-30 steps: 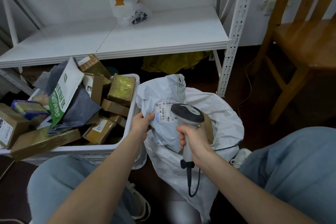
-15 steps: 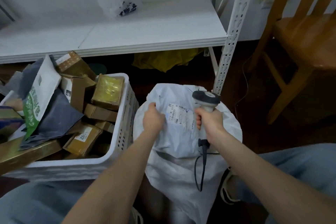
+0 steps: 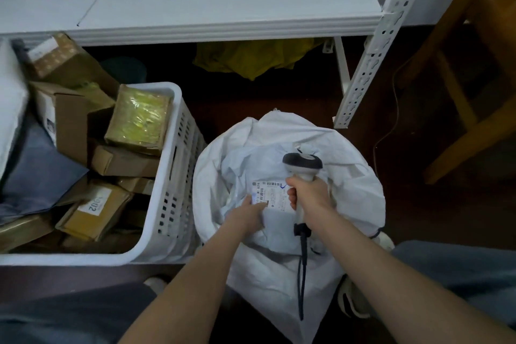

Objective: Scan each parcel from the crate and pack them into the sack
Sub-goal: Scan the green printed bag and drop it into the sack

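White poly mailer (image 3: 279,229) inside the mouth of the sack (image 3: 354,176), my left hand (image 3: 247,215) pinching its labelled edge, my right hand (image 3: 308,195) wrapped round the barcode scanner (image 3: 303,165) over the sack, crate (image 3: 178,134) just left of it.

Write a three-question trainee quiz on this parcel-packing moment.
1. Which does the right hand grip? A) scanner B) cardboard box C) chair leg
2. True or false: the white mailer lies in the mouth of the open sack.
3. Fill in: the left hand touches the white mailer's printed ____.
Key: 1 A; 2 true; 3 label.
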